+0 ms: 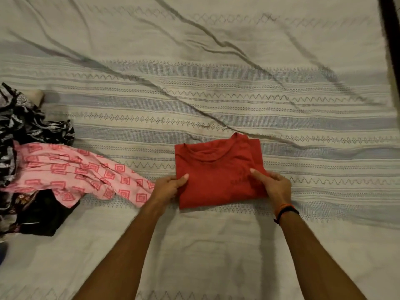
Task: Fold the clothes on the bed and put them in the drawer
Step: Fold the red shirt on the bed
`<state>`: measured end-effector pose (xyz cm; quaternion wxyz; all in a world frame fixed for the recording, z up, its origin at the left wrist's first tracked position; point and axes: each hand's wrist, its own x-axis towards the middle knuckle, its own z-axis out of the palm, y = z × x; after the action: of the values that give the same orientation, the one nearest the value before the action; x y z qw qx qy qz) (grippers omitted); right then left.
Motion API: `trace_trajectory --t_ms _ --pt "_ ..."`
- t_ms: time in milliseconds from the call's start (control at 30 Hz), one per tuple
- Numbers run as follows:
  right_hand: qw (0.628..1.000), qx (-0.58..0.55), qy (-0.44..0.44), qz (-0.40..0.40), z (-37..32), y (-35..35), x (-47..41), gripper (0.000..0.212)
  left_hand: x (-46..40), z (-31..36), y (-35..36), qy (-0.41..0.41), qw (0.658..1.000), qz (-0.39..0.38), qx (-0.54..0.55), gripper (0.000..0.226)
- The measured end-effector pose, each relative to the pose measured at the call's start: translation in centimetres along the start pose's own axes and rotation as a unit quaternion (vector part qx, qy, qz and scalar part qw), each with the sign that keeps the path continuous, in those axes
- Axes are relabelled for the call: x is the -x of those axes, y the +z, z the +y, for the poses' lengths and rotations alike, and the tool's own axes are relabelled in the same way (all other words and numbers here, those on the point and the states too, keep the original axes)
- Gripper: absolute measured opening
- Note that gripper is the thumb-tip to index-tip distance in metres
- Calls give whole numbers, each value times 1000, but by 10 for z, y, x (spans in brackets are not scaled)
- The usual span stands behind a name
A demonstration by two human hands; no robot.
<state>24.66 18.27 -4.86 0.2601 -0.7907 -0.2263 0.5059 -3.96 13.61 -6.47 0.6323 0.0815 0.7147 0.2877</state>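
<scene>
Both hands grip a folded red T-shirt (218, 174) near the middle of the bed.

The left hand (167, 188) pinches the shirt's left edge, thumb on top; the right hand (275, 185), with bands (285, 210) at its wrist, clamps the right edge, fingers curled over the cloth. From the shirt, bare striped bedsheet (216, 83) spreads wide toward twelve and three o'clock. At nine o'clock lies an unfolded heap just beside the left hand: a pink patterned garment (71, 172) over black-and-white printed cloth (26, 120) and something dark (43, 217), too bunched to make out. A dark edge (389, 29) borders the sheet at two o'clock, cut off by the frame.
</scene>
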Motion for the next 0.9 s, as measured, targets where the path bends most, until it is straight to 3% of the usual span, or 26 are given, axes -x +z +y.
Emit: trace_trajectory --t_ms 67,133,267,467,600,900 --pt "999 37 -24 9 -10 1 -6 58 -1 3 5 19 1000 12 -18 32" --pt "996 67 -23 -47 -18 2 -14 54 -4 5 10 45 997 54 -21 24" --pt "977 166 -33 -129 -26 12 -21 65 -9 3 16 86 993 77 -37 24" --pt "970 187 -145 -53 -19 6 -4 39 10 13 24 166 978 105 -66 36" --pt "972 167 -165 -27 -10 -22 5 41 36 23 47 221 969 84 -72 38" --pt "978 117 -172 22 -3 -154 -6 29 84 2 162 215 972 9 -99 37"
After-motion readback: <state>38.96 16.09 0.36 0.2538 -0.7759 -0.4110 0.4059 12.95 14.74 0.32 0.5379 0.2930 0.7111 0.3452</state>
